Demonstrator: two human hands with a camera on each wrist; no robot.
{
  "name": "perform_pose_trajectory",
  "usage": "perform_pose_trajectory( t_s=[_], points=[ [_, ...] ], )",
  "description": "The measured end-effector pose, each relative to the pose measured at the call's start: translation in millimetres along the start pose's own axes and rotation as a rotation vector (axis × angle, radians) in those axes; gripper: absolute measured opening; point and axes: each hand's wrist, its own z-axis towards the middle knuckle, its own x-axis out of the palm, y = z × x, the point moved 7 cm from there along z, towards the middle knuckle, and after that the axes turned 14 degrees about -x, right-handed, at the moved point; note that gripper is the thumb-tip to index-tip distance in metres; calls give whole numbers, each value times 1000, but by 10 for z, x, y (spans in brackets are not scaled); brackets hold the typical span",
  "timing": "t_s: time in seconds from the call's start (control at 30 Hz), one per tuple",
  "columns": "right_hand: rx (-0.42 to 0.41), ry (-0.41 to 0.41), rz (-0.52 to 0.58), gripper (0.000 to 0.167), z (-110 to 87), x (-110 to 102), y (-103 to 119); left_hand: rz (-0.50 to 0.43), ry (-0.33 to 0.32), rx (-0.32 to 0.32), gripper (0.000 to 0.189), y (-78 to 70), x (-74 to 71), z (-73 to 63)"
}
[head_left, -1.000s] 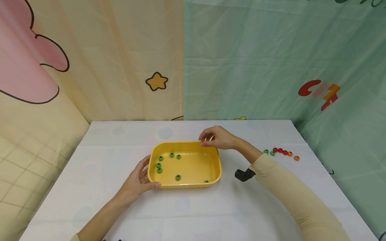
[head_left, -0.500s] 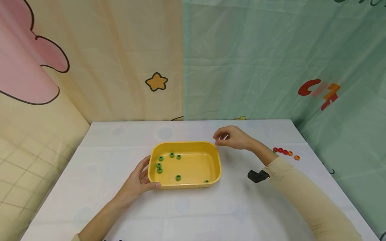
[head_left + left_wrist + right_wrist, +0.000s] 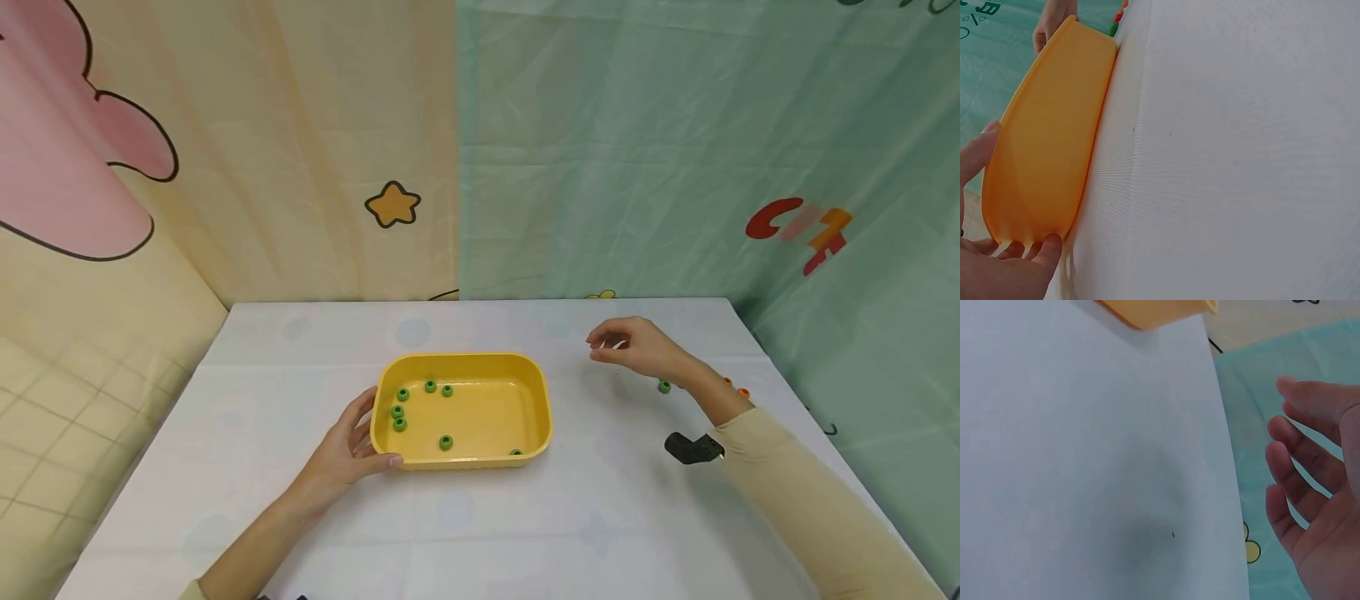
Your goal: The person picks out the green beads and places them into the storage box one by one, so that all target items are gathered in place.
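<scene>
A yellow plastic tray [image 3: 487, 417] stands on the table with several green beads [image 3: 446, 442] inside, most toward its left half. My left hand [image 3: 341, 450] grips the tray's left end, thumb at the near corner and fingers along the side; the left wrist view shows the fingertips against the tray [image 3: 1047, 137]. To the right of the tray, my right hand [image 3: 637, 346] hovers above the table with loosely bent fingers and nothing between them, as the right wrist view of the hand [image 3: 1316, 469] confirms. A loose green bead [image 3: 664, 387] lies just beyond its wrist.
Orange beads [image 3: 743, 393] lie at the table's right, partly behind the right forearm; red beads [image 3: 1118, 16] show in the left wrist view. A black device [image 3: 692, 448] sits at the right sleeve. Printed curtains [image 3: 600, 167] rise behind the white table [image 3: 525, 533].
My right hand has moved right, from over the tray's far right rim toward the loose beads, its forearm now covering the red ones. The left hand and tray stay put.
</scene>
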Motion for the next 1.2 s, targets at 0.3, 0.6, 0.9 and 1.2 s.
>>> perform_pose_trajectory(
  t_s=[0.3,0.6,0.9,1.2],
  points=[
    [86,-47,-1,33,-333,-240,-243,5,-13,-11,110,18,0,18],
    [168,-90,-33,38,-689,-422,-427,-2,-20,-7,111,29,0,21],
    [228,-125,-31,40,-1072,-460,-681,2,-21,-3,110,28,3,18],
    [292,-147,-28,40,-1367,-461,-962,4,-19,0,109,10,8,13]
  ],
)
